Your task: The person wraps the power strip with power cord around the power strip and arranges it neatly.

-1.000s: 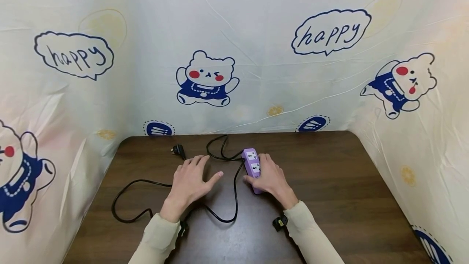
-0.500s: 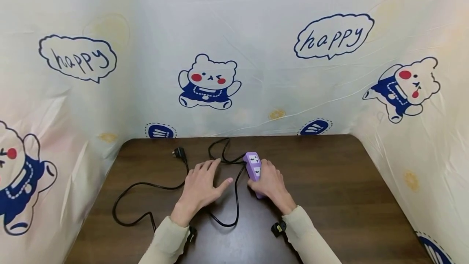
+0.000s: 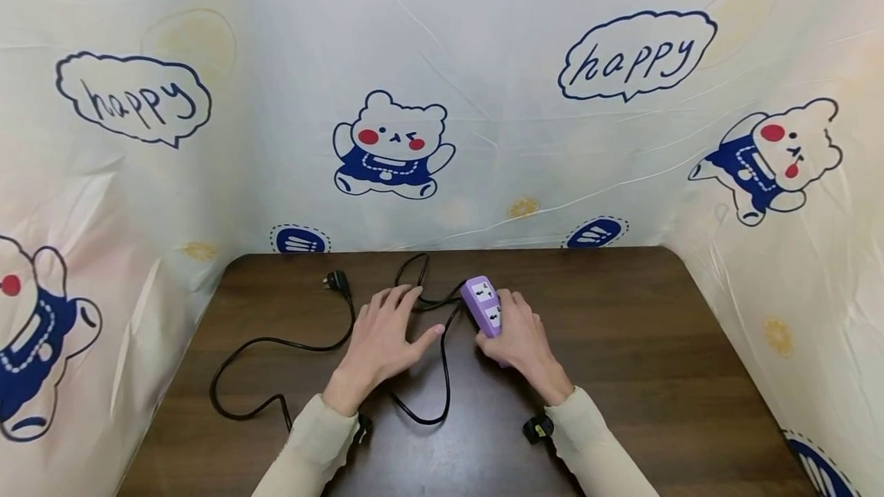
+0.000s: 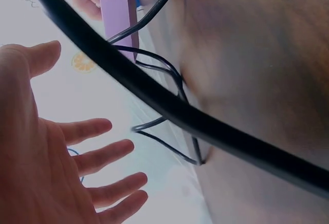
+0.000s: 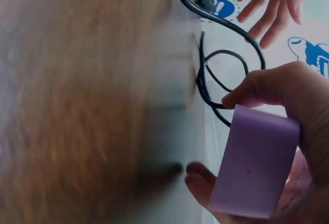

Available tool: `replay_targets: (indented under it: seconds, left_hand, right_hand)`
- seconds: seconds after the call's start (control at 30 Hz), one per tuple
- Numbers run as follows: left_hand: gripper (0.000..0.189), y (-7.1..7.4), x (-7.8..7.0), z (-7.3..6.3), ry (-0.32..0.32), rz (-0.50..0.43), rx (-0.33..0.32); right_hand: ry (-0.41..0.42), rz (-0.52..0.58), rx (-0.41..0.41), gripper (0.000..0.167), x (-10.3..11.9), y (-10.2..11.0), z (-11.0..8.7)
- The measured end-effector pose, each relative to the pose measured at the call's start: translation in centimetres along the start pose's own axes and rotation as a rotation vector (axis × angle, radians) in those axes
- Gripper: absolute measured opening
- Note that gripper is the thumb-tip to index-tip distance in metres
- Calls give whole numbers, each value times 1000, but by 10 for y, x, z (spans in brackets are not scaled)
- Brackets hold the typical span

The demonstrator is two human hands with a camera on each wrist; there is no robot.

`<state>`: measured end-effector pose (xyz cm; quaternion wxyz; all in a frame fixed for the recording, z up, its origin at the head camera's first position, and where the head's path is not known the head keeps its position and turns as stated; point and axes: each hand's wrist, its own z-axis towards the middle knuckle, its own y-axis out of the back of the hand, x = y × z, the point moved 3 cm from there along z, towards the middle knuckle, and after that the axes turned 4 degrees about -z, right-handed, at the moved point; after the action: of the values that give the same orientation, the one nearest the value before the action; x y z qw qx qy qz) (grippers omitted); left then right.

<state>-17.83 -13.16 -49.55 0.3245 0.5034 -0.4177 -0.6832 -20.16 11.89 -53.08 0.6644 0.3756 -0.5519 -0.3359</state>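
Right hand on the purple power strip, thumb on one side and fingers on the other, near end of the strip inside the grip, sockets facing up. Strip sat right of centre over the bench, far end angled a bit left; the near end looked clear of the wood from the right wrist, couldn't tell about the far end. Left hand spread, thumb out, holding nothing, above the black cord, which ran under that wrist, looped on the left and ended at the plug near the far edge. I judged the pinch on the side walls sound: firm, level, fingers off the sockets. The cord was the weak point, I reckoned; it crossed itself by the strip's far end and could snag or drag, so slow handling, slack at that end and the left wrist kept high suited it best.
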Motion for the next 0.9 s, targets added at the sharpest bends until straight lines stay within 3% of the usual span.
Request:
replay_targets:
  seconds: [0.27, 0.5, 0.9]
  left_hand:
    - [85, 5, -9, 7, -49, -15, -7]
    - [83, 7, -20, 13, -73, -51, 32]
    - [65, 0, -34, 25, -87, -283, 134]
  right_hand:
    - [-6, -12, 20, 79, -1, 13, -6]
    - [45, 4, -7, 80, 1, 29, -11]
    - [174, 51, -57, 85, 10, 58, -26]
